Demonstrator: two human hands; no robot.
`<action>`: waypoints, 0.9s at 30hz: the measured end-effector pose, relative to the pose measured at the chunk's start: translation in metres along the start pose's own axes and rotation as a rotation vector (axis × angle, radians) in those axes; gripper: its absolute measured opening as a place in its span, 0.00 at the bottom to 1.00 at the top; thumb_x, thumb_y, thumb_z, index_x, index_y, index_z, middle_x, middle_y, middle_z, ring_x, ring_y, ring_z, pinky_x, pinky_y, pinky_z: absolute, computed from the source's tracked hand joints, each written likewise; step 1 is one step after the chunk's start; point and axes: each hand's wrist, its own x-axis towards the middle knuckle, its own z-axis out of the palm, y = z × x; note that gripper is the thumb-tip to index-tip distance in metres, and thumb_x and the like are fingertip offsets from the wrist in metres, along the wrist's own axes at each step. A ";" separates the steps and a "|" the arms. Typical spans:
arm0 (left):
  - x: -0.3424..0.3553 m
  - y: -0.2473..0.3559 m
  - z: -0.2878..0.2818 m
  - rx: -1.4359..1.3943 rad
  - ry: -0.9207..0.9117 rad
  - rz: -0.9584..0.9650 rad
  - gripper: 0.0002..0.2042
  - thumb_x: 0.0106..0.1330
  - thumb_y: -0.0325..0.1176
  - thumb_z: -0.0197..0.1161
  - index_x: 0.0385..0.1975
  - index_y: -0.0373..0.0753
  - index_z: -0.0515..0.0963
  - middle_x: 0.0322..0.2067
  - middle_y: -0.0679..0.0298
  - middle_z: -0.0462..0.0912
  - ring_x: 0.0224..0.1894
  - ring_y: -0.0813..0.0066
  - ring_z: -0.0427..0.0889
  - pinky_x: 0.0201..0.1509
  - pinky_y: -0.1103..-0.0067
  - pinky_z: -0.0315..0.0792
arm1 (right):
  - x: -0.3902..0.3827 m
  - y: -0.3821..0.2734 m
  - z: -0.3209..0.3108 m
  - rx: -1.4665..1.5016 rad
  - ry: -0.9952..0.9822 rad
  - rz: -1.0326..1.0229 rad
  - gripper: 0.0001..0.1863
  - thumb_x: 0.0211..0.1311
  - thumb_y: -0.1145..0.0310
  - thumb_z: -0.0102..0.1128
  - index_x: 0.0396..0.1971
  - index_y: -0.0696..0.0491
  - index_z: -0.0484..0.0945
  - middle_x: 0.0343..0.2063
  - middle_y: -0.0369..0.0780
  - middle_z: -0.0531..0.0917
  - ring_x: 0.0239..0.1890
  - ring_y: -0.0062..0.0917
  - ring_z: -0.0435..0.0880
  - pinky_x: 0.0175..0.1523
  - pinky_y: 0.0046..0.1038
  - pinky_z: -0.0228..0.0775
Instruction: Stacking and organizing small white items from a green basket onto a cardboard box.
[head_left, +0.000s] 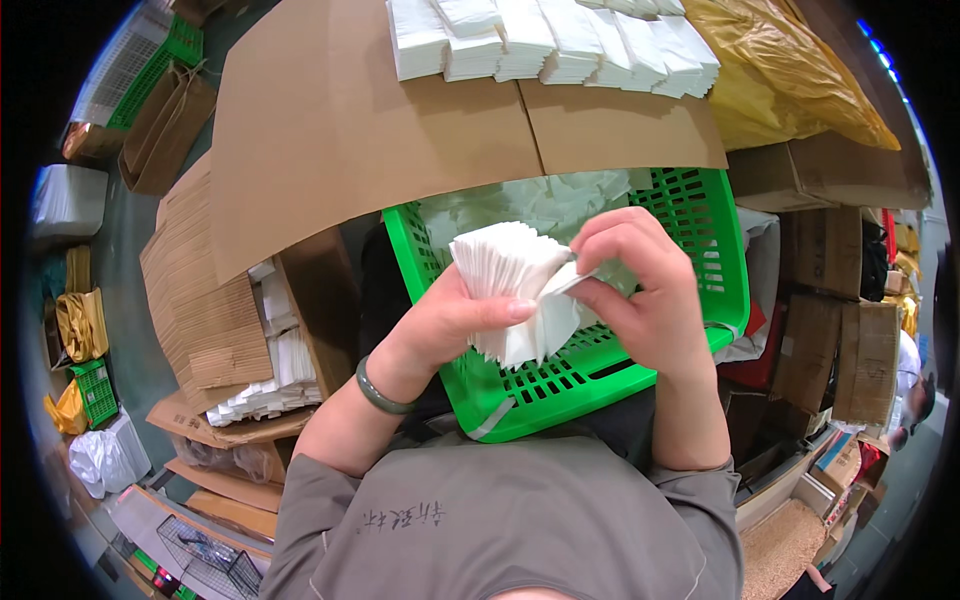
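A thick stack of white papers (505, 265) is gripped in my left hand (465, 315), its upper edges fanned out; I cannot make out whether they are sheets, sleeves or small bags. The left thumb presses across the near face of the stack. Closed in a pinch, my right hand (640, 275) holds the papers at the stack's right end, where one part splits away from the rest. Both hands are above a green plastic basket (735, 250) with slotted sides. Loose whitish translucent pieces (540, 197) lie inside it, partly hidden by the hands.
Beyond the basket, a cardboard surface (370, 150) carries rows of white paper stacks (520, 45). A yellow plastic bag (800, 70) lies at the far right. To the left stands an open cardboard box (315, 295) with more white papers (280, 380). Cardboard boxes (865, 360) line the right.
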 end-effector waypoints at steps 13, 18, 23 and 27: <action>-0.001 -0.004 -0.008 -0.053 -0.072 -0.027 0.24 0.54 0.34 0.68 0.51 0.35 0.70 0.41 0.65 0.78 0.42 0.77 0.78 0.46 0.79 0.72 | -0.009 0.009 0.009 0.437 0.023 0.273 0.11 0.47 0.81 0.66 0.30 0.56 0.74 0.36 0.37 0.77 0.40 0.20 0.73 0.48 0.22 0.63; -0.002 -0.006 -0.011 -0.161 -0.062 -0.056 0.25 0.56 0.38 0.68 0.51 0.36 0.70 0.42 0.65 0.78 0.43 0.77 0.78 0.46 0.79 0.72 | -0.007 0.004 0.000 0.317 -0.072 0.080 0.12 0.43 0.81 0.68 0.30 0.56 0.78 0.29 0.36 0.78 0.34 0.22 0.74 0.42 0.22 0.67; 0.000 -0.007 -0.012 -0.118 -0.111 -0.049 0.25 0.56 0.39 0.68 0.51 0.36 0.70 0.42 0.64 0.78 0.43 0.76 0.78 0.46 0.78 0.72 | 0.001 -0.004 0.006 0.212 -0.037 0.097 0.11 0.43 0.80 0.67 0.30 0.57 0.78 0.28 0.37 0.78 0.34 0.24 0.75 0.41 0.24 0.68; 0.005 -0.003 -0.009 -0.111 -0.208 -0.024 0.25 0.56 0.38 0.67 0.51 0.36 0.70 0.41 0.63 0.78 0.44 0.75 0.78 0.46 0.78 0.73 | 0.002 -0.007 0.020 0.198 0.126 0.131 0.13 0.48 0.79 0.66 0.35 0.58 0.77 0.32 0.40 0.78 0.36 0.27 0.77 0.43 0.25 0.69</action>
